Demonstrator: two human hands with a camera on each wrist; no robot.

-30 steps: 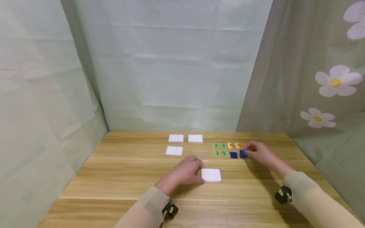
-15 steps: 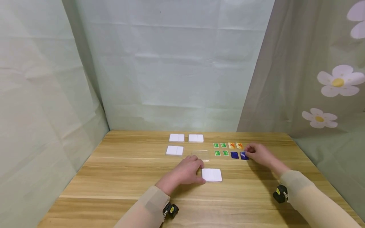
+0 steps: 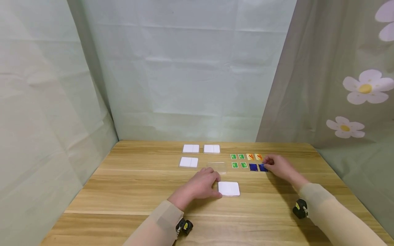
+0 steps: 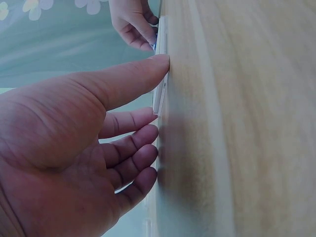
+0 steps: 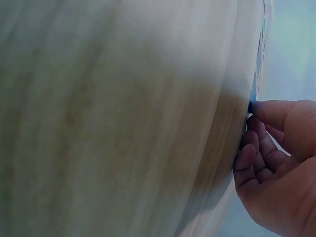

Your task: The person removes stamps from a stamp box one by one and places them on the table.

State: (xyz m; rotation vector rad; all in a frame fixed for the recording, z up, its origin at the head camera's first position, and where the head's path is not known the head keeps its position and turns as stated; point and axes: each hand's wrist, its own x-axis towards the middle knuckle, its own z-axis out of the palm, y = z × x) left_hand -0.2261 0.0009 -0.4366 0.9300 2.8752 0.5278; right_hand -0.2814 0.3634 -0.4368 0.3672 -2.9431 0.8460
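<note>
My right hand (image 3: pixel 281 167) pinches a small dark blue square (image 3: pixel 263 167) between thumb and fingertips at the right end of the near row. A patch of its blue shows at the thumb tip in the right wrist view. A second blue square (image 3: pixel 253 167) lies just left of it. My left hand (image 3: pixel 201 184) rests on the table, its thumb and index finger at the left corners of a clear flat case with a white insert (image 3: pixel 228 188). In the left wrist view, the case (image 4: pixel 160 91) appears edge-on between thumb and index finger, the other fingers loosely bent.
Several small green squares (image 3: pixel 235 165) and two orange squares (image 3: pixel 258 156) lie beside the blue ones. An unfilled clear case (image 3: pixel 217 167) sits beyond my left hand. Three white-filled cases, one of them nearest the left (image 3: pixel 188 162), stand farther back on the wooden table (image 3: pixel 129 191).
The blue square in my right hand has gone from raised and tilted to lying nearly flat, level with its neighbour. My left hand has stayed at the case.
</note>
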